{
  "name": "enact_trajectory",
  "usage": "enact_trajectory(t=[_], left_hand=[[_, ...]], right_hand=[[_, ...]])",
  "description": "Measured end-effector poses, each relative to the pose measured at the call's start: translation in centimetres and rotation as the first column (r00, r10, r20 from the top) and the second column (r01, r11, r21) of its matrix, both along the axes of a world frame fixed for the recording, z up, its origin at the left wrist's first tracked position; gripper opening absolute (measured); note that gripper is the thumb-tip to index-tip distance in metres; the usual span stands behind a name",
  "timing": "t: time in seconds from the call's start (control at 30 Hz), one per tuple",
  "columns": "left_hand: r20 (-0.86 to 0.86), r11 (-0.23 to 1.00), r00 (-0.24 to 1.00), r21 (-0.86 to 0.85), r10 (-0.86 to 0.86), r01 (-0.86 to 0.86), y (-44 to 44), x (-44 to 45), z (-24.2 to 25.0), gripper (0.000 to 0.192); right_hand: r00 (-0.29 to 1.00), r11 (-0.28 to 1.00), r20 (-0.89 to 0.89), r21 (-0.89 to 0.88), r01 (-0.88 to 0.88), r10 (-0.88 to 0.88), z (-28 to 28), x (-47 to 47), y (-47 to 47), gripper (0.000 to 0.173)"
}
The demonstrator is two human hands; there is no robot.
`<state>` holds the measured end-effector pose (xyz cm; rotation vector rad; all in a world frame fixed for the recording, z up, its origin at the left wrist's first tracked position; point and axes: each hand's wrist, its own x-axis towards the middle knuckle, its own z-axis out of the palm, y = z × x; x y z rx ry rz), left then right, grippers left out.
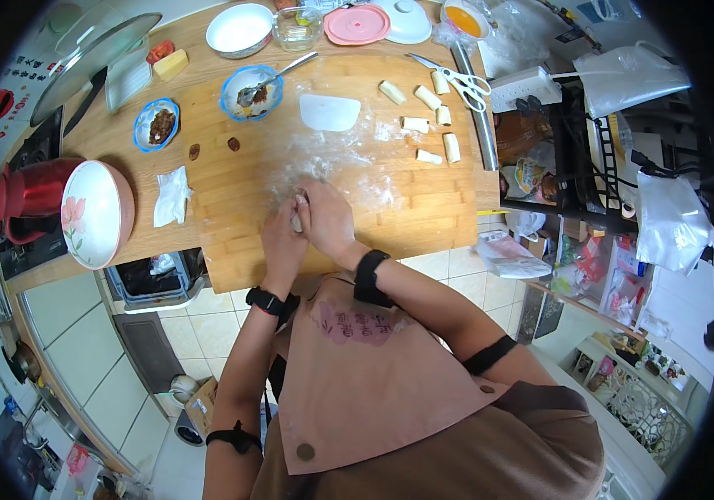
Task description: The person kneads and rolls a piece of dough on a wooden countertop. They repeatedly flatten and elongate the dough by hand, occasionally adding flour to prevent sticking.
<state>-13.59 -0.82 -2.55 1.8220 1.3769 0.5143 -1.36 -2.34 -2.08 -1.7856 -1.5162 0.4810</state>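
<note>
My left hand (pixel 283 240) and my right hand (pixel 330 219) meet over the near part of a floured wooden board (pixel 419 222). A small pale piece of dough (pixel 296 223) shows between them, mostly hidden by the fingers. Both hands are closed around it. White flour (pixel 313 159) is spread just beyond my fingers. Farther off lies a white dough scraper (pixel 330 113). Several short dough rolls (pixel 415 124) are scattered on the board's right side. Two dark reddish-brown pieces (pixel 233 144), perhaps dried dates, rest at the left.
Scissors (pixel 457 78) and a metal rod (pixel 475 112) lie along the right edge. A blue-rimmed bowl (pixel 250 115) holds a spoon and filling; a smaller bowl (pixel 157 125) holds brown filling. A large bowl (pixel 97 212), crumpled tissue (pixel 171 197) and a knife (pixel 86 100) are leftward.
</note>
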Motion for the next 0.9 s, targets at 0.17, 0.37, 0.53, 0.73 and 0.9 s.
enact_trajectory(t=[0.17, 0.37, 0.53, 0.73, 0.9], left_hand=[[0.087, 0.999, 0.996, 0.032, 0.006, -0.008, 0.5, -1.3, -0.6, 0.044], [0.574, 0.727, 0.693, -0.679, 0.436, 0.106, 1.9, -3.0, -0.2, 0.034], [0.349, 0.981, 0.933, -0.133, -0.087, 0.141, 1.3, -0.2, 0.6, 0.034], [0.232, 0.997, 0.972, 0.082, -0.028, 0.009, -0.2, 2.5, -0.6, 0.033], [0.584, 0.914, 0.722, -0.369, 0.371, -0.170, 0.1, 0.1, -1.0, 0.048]], right_hand=[[0.955, 0.993, 0.272, -0.009, -0.120, 0.117, -1.6, 0.0, 2.7, 0.014], [0.975, 0.990, -0.214, -0.141, 0.027, -0.056, -1.2, 1.2, 4.7, 0.032], [0.784, 0.832, -0.459, -0.539, 0.129, -0.419, 1.4, 3.4, 2.8, 0.038], [0.971, 0.998, 0.238, -0.028, 0.047, -0.039, 0.6, 2.4, 1.1, 0.026], [0.903, 0.985, 0.397, -0.124, -0.123, 0.163, -1.5, 3.0, 3.1, 0.029]])
